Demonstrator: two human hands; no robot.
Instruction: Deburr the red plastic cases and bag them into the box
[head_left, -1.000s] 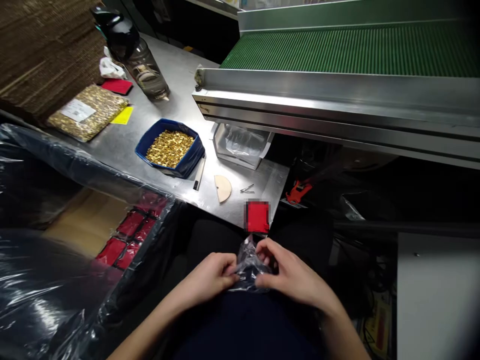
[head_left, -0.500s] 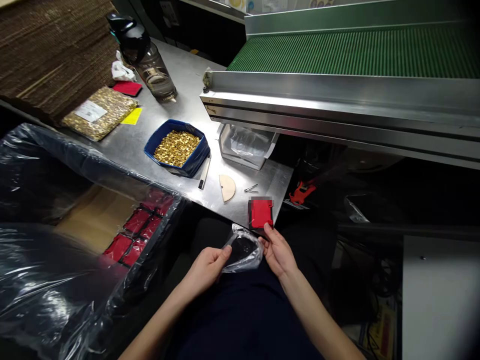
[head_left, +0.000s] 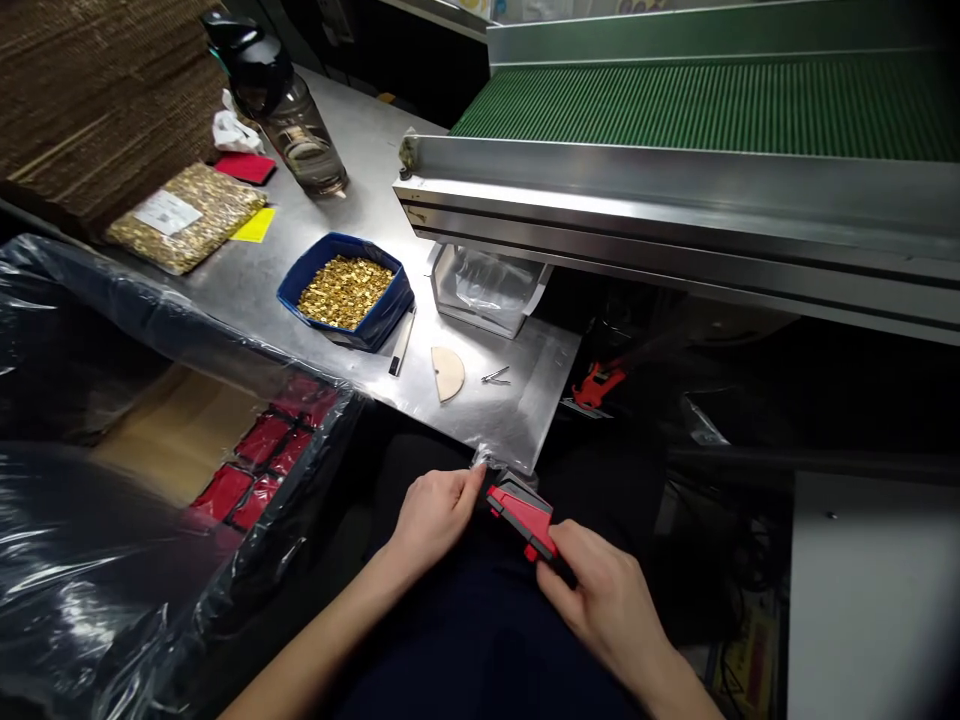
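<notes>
My right hand (head_left: 600, 580) grips a red and black box-like item (head_left: 523, 515) by its near end, thumb on top, the item tilted. Just left of it, my left hand (head_left: 439, 512) is closed on a clear plastic bag (head_left: 482, 457), most of which the hand hides. The far end of the item is close to the bag; whether it has entered the bag I cannot tell. Both hands are over my lap, at the front corner of the metal table (head_left: 517, 425).
A half-round wooden piece (head_left: 448, 375), a cutter (head_left: 402, 342), tweezers (head_left: 496, 376) and a blue bin (head_left: 397, 310) of gold pieces lie ahead. A grey bin (head_left: 480, 318) sits under the conveyor (head_left: 637, 215). Left is a plastic-lined box (head_left: 172, 330) with red items.
My right hand has drawn the red item off the table corner toward me and turned it. The bag has gone from spread out to mostly hidden by my left hand. The view shifted slightly.
</notes>
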